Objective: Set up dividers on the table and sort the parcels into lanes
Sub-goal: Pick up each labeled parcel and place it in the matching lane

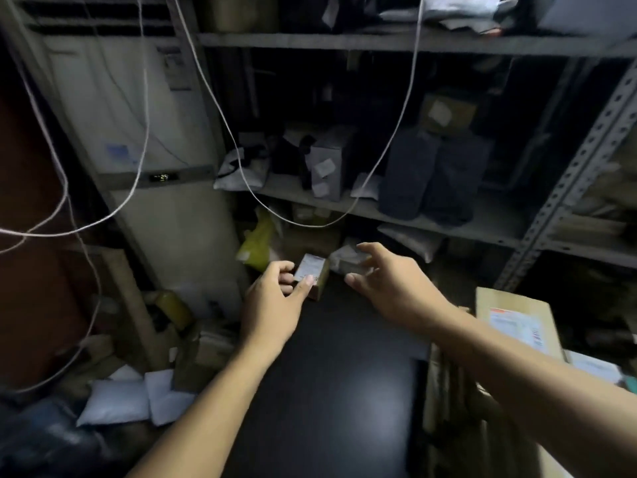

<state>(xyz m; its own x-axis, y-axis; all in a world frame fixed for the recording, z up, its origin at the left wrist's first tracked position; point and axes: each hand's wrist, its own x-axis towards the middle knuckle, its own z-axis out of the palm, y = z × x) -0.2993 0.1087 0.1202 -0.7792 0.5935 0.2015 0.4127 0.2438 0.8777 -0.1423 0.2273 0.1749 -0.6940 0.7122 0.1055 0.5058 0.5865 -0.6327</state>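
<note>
To do this pick well, the left hand (272,298), pinching the small labelled cardboard box (312,272) at the far edge of the dark counter (331,391), probably needed a firmer hold, while the right hand (386,281), fingers spread and holding nothing, reached toward the pale wrapped parcel (348,258) just beside it.

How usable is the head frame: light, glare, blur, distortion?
Head view: dim, shelves largely in shadow; a glare patch on the dark table; wide-angle bend in the shelf upright; right hand slightly motion-blurred; label on the small box in the left hand unreadable.
</note>
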